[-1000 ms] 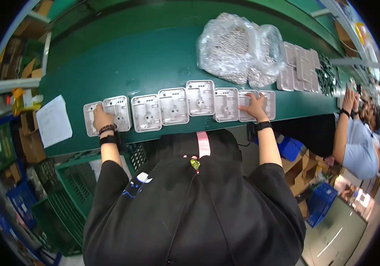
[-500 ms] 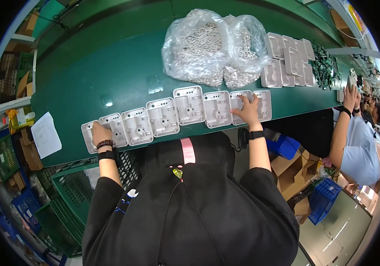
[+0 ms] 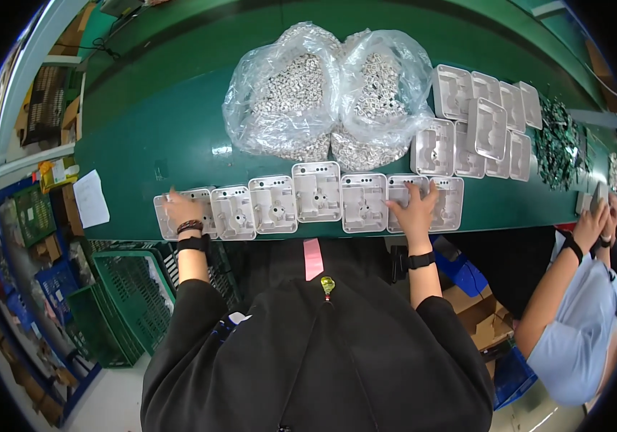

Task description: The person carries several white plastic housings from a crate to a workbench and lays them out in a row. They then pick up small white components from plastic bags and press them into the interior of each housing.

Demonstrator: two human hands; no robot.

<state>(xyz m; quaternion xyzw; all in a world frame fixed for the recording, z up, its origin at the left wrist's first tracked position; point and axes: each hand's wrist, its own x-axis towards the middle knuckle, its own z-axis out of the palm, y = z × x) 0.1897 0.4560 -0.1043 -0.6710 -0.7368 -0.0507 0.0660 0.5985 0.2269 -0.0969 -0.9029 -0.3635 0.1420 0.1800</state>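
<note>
Pale grey, shallow rectangular housings, round-cornered and open-topped, with moulded ribs and small holes, stand in an uneven row of eight along the near edge of a dark green surface. At the left end, the left hand lies over the leftmost housing and the second housing; it is blurred, and I cannot tell whether its fingers close on a wall. At the other end, the right hand has thumb and fingers spread wide apart over the seventh housing, its fingertips near the side of the last housing; whether they press there is unclear.

The housings look like stiff moulded plastic or thin cast metal, probably light, rather smooth, and apt to slide when nudged. Opposite outer side walls seem the best hold; the thin inner ribs look the likelier parts to be damaged.

Beyond the row sit two clear, crinkled plastic bags of small silvery pieces, with more housings clustered to their right, one lying tilted on others. A white paper sheet lies to the far left.
</note>
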